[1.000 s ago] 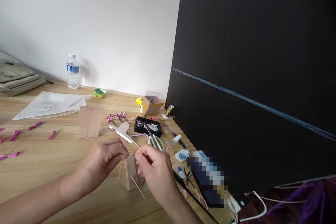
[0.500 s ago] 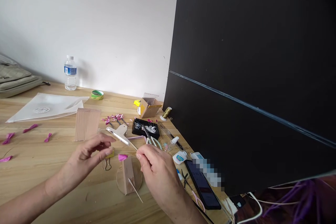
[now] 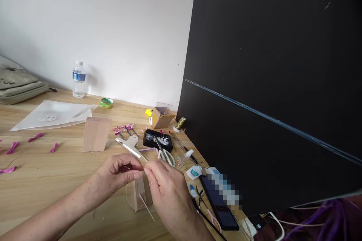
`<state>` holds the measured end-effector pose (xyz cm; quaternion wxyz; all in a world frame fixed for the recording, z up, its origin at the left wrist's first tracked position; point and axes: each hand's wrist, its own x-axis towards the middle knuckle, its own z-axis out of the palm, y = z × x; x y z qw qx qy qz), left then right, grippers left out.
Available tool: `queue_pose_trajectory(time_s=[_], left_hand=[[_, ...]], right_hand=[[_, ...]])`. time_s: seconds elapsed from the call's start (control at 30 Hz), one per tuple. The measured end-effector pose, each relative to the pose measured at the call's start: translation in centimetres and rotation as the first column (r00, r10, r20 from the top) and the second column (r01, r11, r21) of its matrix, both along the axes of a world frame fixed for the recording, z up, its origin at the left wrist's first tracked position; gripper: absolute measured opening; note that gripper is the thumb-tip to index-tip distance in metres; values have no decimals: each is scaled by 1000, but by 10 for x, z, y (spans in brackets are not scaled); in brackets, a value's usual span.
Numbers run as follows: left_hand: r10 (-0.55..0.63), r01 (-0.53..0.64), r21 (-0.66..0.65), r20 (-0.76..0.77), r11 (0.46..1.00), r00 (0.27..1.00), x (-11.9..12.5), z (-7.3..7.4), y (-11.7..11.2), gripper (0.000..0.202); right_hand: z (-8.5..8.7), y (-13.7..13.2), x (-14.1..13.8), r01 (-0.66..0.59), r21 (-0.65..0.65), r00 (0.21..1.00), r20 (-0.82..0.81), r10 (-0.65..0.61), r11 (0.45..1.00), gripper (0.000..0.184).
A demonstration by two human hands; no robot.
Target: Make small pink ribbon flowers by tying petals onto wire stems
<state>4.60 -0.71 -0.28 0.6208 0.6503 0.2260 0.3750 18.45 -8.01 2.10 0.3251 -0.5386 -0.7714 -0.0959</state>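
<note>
My left hand [image 3: 118, 173] has its thumb and fingertips drawn together, right against the fingers of my right hand [image 3: 168, 192]. The right hand is closed in a pinch. Whatever lies between the fingertips is too small and hidden to name. Just beyond the hands is a silver bulldog clip [image 3: 129, 144], with a thin stick [image 3: 144, 157] running from it towards my right fingers; whether I hold that stick I cannot tell. Below the hands, a narrow wooden block [image 3: 138, 196] sits on a clear round disc [image 3: 130, 199], and a thin white-tipped stick [image 3: 147, 208] leans across it.
Pink fabric bows [image 3: 13, 147] lie at left, and small pink flowers [image 3: 126, 128] behind the clip. Scissors [image 3: 164, 152], a black box [image 3: 149, 139], a glue bottle [image 3: 194, 172] and a phone [image 3: 220, 207] line the right, beside a black panel [image 3: 254, 64]. A water bottle [image 3: 78, 81] stands behind.
My left hand has moved right to meet the right hand's fingertips, and its fingers have closed. It now covers the pink piece and the binder clip. The view has shifted slightly.
</note>
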Motion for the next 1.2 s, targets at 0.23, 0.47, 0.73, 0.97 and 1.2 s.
queue_pose_trajectory(time_s=[0.23, 0.47, 0.73, 0.97, 1.2], left_hand=[[87, -87, -70, -8, 994, 996, -2, 1, -3, 13], [156, -153, 77, -33, 985, 987, -7, 2, -1, 13], [161, -167, -172, -51, 971, 986, -13, -2, 7, 23], [163, -119, -440, 64, 890, 985, -9, -1, 11, 29], [114, -37, -481, 131, 876, 985, -8, -4, 9, 29]], right_hand=[[-3, 0, 1, 29, 4, 999, -17, -29, 1000, 26], [4, 2, -3, 70, -248, 971, -207, -123, 966, 21], [22, 18, 35, 225, -287, 946, -163, -279, 931, 24], [13, -5, 13, 33, 282, 999, -38, -23, 959, 17], [-4, 18, 4, -165, 266, 973, 199, 114, 950, 33]])
